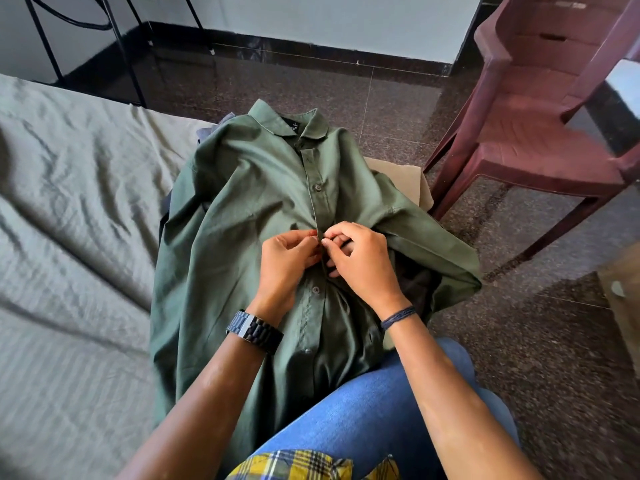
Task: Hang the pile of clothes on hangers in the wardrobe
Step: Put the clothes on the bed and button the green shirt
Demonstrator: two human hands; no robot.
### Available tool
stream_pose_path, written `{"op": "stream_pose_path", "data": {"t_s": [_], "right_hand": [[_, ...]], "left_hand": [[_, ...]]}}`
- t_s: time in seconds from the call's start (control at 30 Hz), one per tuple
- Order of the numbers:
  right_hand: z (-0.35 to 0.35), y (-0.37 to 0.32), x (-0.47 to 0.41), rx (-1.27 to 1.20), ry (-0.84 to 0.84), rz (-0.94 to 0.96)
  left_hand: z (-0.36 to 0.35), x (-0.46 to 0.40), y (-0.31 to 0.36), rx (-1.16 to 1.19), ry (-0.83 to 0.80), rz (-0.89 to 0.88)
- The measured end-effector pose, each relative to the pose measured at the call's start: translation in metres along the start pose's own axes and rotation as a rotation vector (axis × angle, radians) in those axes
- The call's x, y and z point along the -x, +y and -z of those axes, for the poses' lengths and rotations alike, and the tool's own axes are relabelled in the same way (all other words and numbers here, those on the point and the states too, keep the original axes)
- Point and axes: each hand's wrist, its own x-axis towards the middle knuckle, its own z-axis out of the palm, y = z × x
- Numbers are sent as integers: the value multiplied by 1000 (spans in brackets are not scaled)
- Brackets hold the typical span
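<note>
A green button-up shirt [242, 209] lies front up across the bed's edge and my lap, collar pointing away from me. My left hand [285, 263] pinches the left edge of the placket at mid-chest. My right hand [360, 261] pinches the opposite edge right beside it, fingertips meeting at a button spot. One button above the hands is fastened. Darker clothes [417, 285] show under the shirt on the right and a grey one [207, 131] peeks out near the collar. No hanger or wardrobe is in sight.
A bed with a grey-green sheet [69, 237] fills the left. A maroon plastic chair [540, 126] stands at the right on the dark speckled floor. A cardboard box [412, 180] sits under the shirt's right shoulder. Black metal legs [121, 46] stand at the back left.
</note>
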Motion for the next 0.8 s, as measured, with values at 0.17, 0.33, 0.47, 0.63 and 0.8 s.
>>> {"op": "stream_pose_path", "data": {"t_s": [0.17,0.33,0.47,0.63,0.8], "right_hand": [[-2,-6,3,-114,-23,-120],[3,-15,0,-399,-59,-363],[7,-17,-3,-403,-78,-387],[4,-17,-12,-402,-51,-349],[-1,8,-11,-170,2,-280]], "left_hand": [[2,2,-4,9,-2,13],[3,-1,-5,50,51,-6],[3,-4,-7,-5,27,-91],[1,-7,-8,-23,102,-177],[3,-15,-12,-75,165,-99]]}}
